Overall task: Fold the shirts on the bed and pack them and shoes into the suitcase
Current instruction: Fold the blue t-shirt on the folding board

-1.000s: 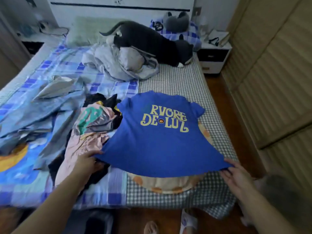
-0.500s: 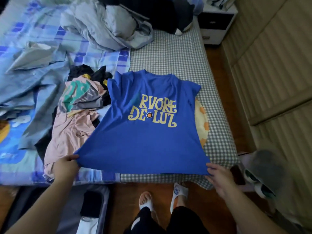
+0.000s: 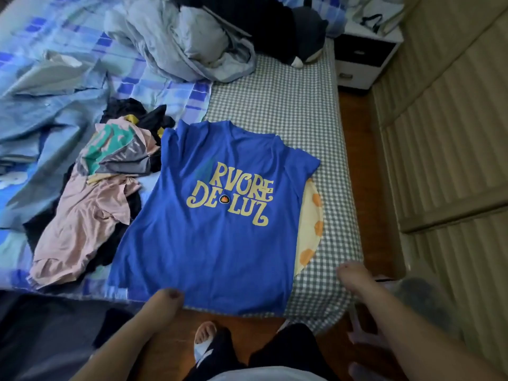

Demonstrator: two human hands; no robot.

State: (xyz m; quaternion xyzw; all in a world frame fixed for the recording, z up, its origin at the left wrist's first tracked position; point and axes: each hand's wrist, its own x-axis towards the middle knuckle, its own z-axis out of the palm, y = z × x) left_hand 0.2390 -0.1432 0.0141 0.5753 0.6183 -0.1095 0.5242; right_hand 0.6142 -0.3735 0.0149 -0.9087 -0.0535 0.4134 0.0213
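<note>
My left hand (image 3: 166, 296) rests curled at the near hem of the blue shirt (image 3: 220, 229), its grip hidden; the shirt lies flat on the bed (image 3: 275, 105), soft and limp, best pinched at the sleeves; my right hand (image 3: 350, 273) hovers off it, fingers unclear

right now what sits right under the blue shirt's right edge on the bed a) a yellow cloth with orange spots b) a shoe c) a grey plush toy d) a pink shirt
a: a yellow cloth with orange spots peeks out from beneath the right edge of the blue shirt on the checked sheet, while the pink shirt lies off its other side.
</note>
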